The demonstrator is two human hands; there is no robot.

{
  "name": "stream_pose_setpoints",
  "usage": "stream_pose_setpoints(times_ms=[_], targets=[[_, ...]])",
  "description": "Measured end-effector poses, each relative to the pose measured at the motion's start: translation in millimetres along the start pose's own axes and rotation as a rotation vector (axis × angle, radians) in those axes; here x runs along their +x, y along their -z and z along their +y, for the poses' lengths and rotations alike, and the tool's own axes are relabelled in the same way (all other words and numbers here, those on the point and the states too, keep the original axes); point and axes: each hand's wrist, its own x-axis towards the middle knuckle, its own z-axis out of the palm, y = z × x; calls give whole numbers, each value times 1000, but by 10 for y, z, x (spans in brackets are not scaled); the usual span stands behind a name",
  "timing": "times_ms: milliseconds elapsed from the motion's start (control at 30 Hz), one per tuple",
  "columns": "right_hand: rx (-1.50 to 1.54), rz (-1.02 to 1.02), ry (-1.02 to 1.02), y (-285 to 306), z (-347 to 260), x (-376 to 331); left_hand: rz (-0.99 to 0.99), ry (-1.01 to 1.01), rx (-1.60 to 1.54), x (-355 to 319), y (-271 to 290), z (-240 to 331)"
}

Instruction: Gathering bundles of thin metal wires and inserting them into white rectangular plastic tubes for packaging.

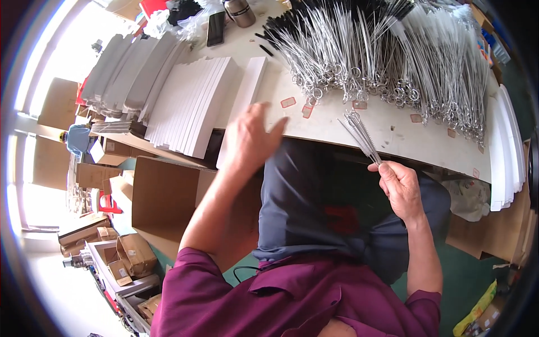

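My right hand (400, 188) is closed round one end of a small bundle of thin wire brushes (359, 135). Their loose ends point up and to the left, over the table's front edge. My left hand (251, 137) has its thumb and fingers apart and appears to hold nothing. It is over the near part of a long, narrow white box (254, 78); whether it touches the box cannot be made out. A big heap of long wire brushes with ring ends (348, 56) covers the back of the table (331, 121), some with black bristles, others with pale ones.
Left of my left hand stands a row of white boxes (191, 101), with more white stacks (132, 73) beyond. A phone (215, 29) and a metal flask (240, 12) lie farther back. An open cardboard box (163, 194) sits below the table's left side; white strips (502, 151) hang at the right edge.
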Motion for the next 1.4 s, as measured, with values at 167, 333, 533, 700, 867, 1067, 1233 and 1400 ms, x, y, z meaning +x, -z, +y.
stream_pose_setpoints(times_ms=[167, 333, 533, 700, 867, 1067, 1233, 1400], targets=[[-22, 2, 42, -90, 42, 44, -257, 192, 370, 64, 146, -474], [-63, -34, 33, -118, 61, 40, -372, 339, 350, 33, 66, -704], [-81, -47, 14, -167, 63, -6, -203, 535, -168, -13, 139, -848], [-102, -75, -3, -234, 6, -83, -37, 617, -1194, -49, 194, -745], [-67, -83, 9, -373, -34, -116, 52, 514, -1470, 47, 101, -395], [-89, -182, -16, -392, -105, -178, 65, 431, -1719, 62, -39, 44], [-129, -154, 5, -375, -98, -161, 24, 399, -1699, 7, -85, 292], [-167, -134, 52, -350, -99, -169, 70, 421, -1673, -14, -149, 326]])
